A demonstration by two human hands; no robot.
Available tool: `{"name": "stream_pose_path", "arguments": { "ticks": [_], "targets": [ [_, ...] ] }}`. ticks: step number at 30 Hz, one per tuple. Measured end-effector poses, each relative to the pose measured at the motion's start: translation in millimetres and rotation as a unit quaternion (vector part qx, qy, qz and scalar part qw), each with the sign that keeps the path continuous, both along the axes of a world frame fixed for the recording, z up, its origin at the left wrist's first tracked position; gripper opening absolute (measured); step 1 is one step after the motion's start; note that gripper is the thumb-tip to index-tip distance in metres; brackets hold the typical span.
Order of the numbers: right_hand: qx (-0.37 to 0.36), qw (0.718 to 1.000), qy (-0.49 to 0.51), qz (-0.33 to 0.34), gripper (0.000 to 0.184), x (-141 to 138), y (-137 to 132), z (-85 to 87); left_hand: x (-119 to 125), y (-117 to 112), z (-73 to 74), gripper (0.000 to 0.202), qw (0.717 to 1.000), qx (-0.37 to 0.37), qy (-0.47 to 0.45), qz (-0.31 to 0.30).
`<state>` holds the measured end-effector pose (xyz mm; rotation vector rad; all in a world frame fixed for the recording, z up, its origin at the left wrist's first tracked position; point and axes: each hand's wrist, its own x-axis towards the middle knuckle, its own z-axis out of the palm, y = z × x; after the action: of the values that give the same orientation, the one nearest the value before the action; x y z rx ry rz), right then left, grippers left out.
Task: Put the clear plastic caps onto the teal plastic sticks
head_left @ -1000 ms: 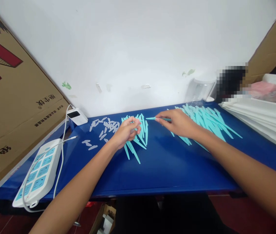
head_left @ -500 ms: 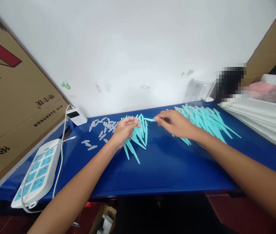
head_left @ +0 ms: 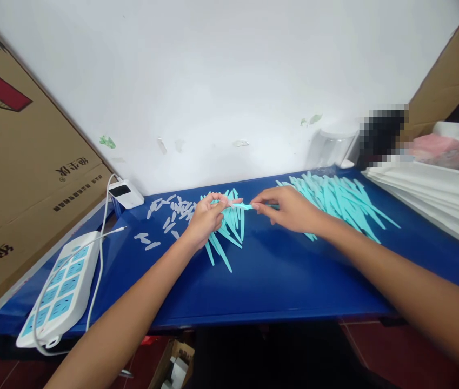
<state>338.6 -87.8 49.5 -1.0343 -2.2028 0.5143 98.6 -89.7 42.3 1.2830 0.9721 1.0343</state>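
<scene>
Between my two hands is a slim turquoise stick (head_left: 246,206), shaped like an eyebrow razor and held roughly level above the table. My right hand (head_left: 292,209) pinches it between thumb and fingers; part of its length shows behind the fingers. At its left end, the thumb and fingertips of my left hand (head_left: 207,219) are closed; whether they also grip a small cap is too small to tell. Beneath and beside my left hand lies a pile of similar turquoise razors (head_left: 235,229). Past it, small translucent caps (head_left: 168,224) are scattered. A larger turquoise razor pile (head_left: 343,202) lies beyond my right hand.
On the blue table (head_left: 253,286), a white power strip (head_left: 61,286) with a cable and a small white device (head_left: 126,193) stand left, beside a large cardboard box (head_left: 22,162). At right are stacked white trays (head_left: 436,200). A clear container (head_left: 334,146) stands by the wall.
My right hand has moved slightly left with the turquoise razor, closing the gap to my left fingertips. My left hand stays nearly in place.
</scene>
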Motion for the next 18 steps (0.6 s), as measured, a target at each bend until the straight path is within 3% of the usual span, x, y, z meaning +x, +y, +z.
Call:
{"name": "stream_pose_path", "arguments": {
  "ticks": [7,12,18],
  "targets": [
    [-0.079,0.993,0.088,-0.014,0.028,-10,-8,-3.9,7,-4,-2.0,0.040,0.999,0.016,-0.026,0.017],
    [-0.177,0.966,0.191,0.006,0.035,-21,-15,-9.6,12,-8,-7.2,0.039,0.999,0.029,-0.034,0.012],
    [-0.207,0.952,0.227,0.011,0.036,-31,-22,-11.2,12,-12,-7.3,0.037,0.999,0.036,-0.022,0.014]
  ]
}}
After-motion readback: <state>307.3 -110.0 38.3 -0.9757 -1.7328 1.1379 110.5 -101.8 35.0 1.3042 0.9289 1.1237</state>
